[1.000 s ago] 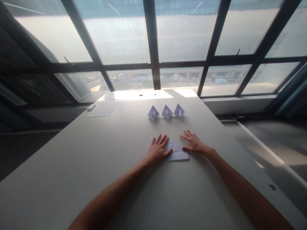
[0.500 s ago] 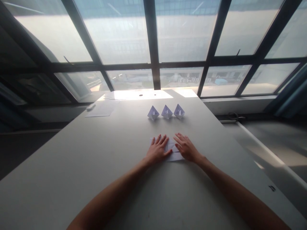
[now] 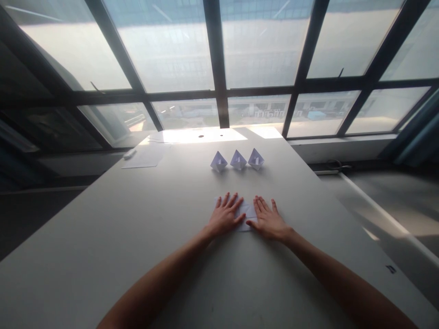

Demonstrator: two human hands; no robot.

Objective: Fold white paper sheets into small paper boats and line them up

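Note:
A folded sheet of white paper lies on the table between my hands, with crease lines across its visible middle. My left hand rests flat on its left part, fingers spread. On the right part lies my right hand, palm down, its thumb pointing inward and its little finger held apart. Both hands cover much of the paper, so its full outline is hidden. Beyond them stand three folded paper boats in a row: a left boat, a middle boat and a right boat.
The white table reaches to the tall windows. At its far left lie flat paper sheets with a small white object on them. A small dark mark shows near the right edge. Past that edge is the floor.
My right hand has flattened and shifted slightly right on the paper, uncovering more of its middle. My left hand has stayed in place.

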